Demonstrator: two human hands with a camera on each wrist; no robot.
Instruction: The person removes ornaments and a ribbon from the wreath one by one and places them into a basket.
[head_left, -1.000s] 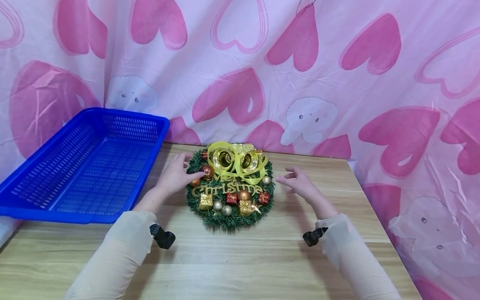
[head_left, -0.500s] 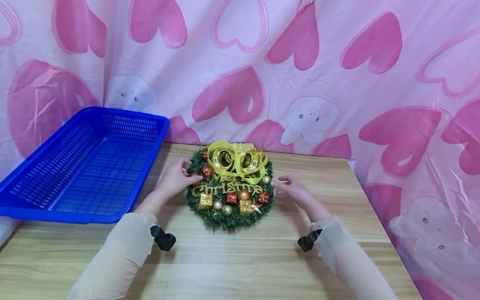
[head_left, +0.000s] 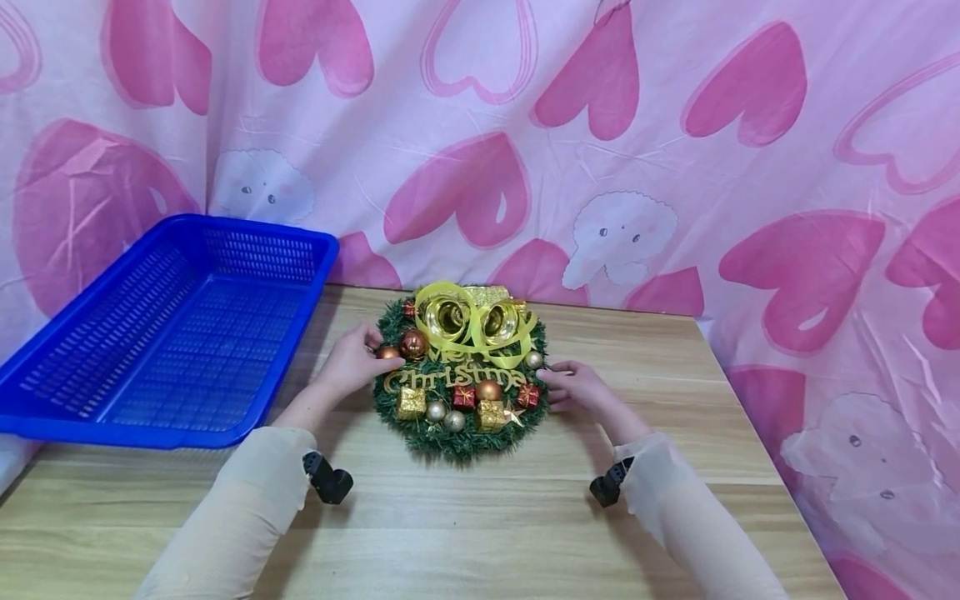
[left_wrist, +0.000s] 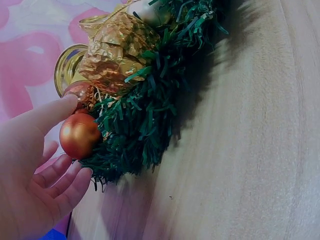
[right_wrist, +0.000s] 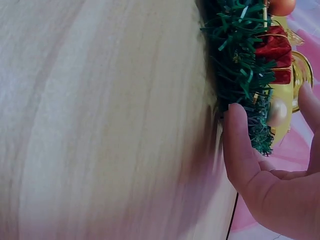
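Observation:
A round green Christmas wreath [head_left: 461, 446] lies on the table, with gold bells [head_left: 446, 318], yellow ribbon, gold lettering, small wrapped boxes and baubles. My left hand [head_left: 351, 362] is at its left edge. In the left wrist view the thumb reaches over an orange bauble [left_wrist: 80, 136], and the other fingers, loosely bent, are at the tinsel below it. At the opposite edge is my right hand [head_left: 588, 392]. The right wrist view shows a fingertip low against the tinsel [right_wrist: 240, 75], near the tabletop, with the thumb apart on the bell side.
A blue plastic basket [head_left: 135, 433] with slotted walls stands at the left of the wooden table [head_left: 465, 533]. A pink curtain [head_left: 480, 50] with hearts hangs right behind the table and along its right side. Each wrist carries a small black camera [head_left: 327, 479].
My right hand has moved left, from beside the wreath to its right edge. My left thumb has shifted slightly down and left over the baubles. The wreath stays almost in place.

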